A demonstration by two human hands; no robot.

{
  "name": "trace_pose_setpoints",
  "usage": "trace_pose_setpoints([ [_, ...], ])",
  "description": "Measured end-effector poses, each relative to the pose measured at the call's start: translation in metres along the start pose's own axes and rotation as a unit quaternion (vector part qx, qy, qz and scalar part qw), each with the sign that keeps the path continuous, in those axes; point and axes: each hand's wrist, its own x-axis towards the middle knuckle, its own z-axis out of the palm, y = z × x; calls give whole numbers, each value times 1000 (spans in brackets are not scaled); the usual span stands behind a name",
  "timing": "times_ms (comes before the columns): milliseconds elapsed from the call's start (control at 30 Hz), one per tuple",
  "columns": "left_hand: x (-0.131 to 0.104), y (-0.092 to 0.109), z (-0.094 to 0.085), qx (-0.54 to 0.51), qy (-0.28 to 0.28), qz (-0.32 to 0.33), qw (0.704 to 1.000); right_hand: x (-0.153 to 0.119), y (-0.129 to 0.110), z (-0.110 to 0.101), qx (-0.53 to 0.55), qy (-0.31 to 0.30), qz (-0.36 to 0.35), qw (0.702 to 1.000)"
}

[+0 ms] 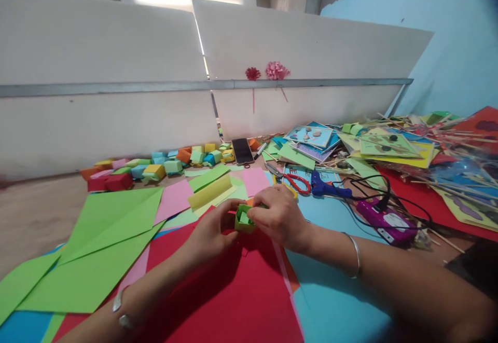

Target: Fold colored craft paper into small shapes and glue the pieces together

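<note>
A small green paper box (pixel 243 221), with its top side open and lighter green paper inside, is held between both hands above a red paper sheet (pixel 233 286). My left hand (pixel 213 229) grips the box from the left, thumb below and fingers behind it. On the right, my right hand (pixel 278 216) has its fingers pressed together at the box's right edge; its fingertips partly cover that side. Just behind the hands lie a folded yellow paper (pixel 210 192) and a pink paper (pixel 254 181).
Green sheets (pixel 112 223) spread at the left; blue paper (pixel 334 280) lies at the right. Behind are small paper cubes (pixel 153 172), a phone (pixel 243 151), red-handled scissors (pixel 298 182), a blue glue gun (pixel 329 187) and a purple power strip (pixel 387 223) with black cables.
</note>
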Motion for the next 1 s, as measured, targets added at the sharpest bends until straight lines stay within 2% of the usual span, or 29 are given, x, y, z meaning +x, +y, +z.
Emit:
trace_pose_setpoints([
  [267,1,-3,0,8,36,36,999,-2,0,8,-33,-13,-24,999],
  [433,2,-7,1,-38,79,8,996,-1,0,6,-57,-35,-21,998],
  [633,0,1,6,-62,111,-28,992,3,-2,0,-74,-26,-41,996],
  [867,-2,9,11,-96,117,-71,986,4,-2,-1,-89,-29,-62,994],
  [1000,-6,8,11,-123,93,-90,984,4,-2,-1,-81,-16,-78,994],
])
